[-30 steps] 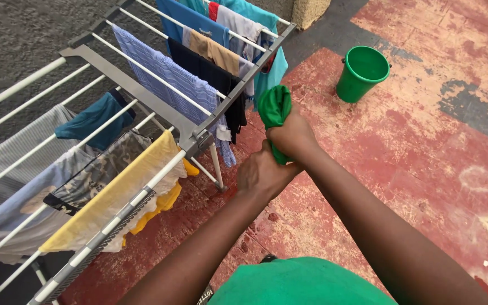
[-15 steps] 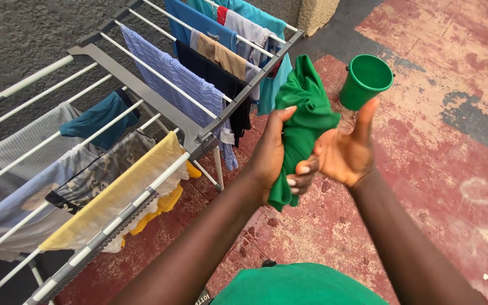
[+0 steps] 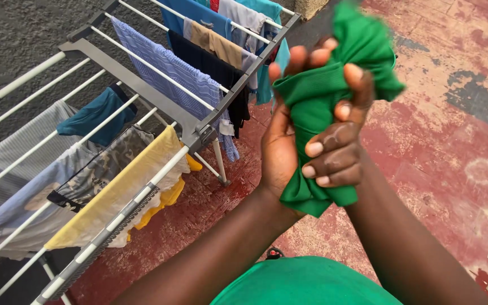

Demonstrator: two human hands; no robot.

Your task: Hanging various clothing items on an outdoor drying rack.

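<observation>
Since half a second ago I am seeing both hands lifted closer to the camera, and the right hand (image 3: 337, 152), which was spread open beside the cloth, is now wrapping round it. The green bucket that stood beyond the hands is no longer showing; the raised cloth is covering that spot.

The green cloth (image 3: 326, 99) is sitting bunched between the two hands, held up in the air well above the floor. Its upper end is flaring out above the right thumb, and its lower end is hanging in a folded edge just below the right fingers.

The right hand is closing on the middle of the bundle, fingers curling across the front, thumb pressing from above. The left hand (image 3: 280, 147) is lying behind and to the left of the bundle, palm against the cloth, fingertips showing over its top; it is gripping too.

To the left of the left hand, the drying rack (image 3: 142, 93) is standing with its grey frame and white rails, and clothes are draping over it: a yellow piece (image 3: 117, 195) nearest, a blue striped piece (image 3: 173, 70) farther off.

Under and to the right of the hands the red floor (image 3: 453, 158) is showing worn patches.

Below both forearms, a green shirt (image 3: 306, 282) is filling the lower edge of view.
</observation>
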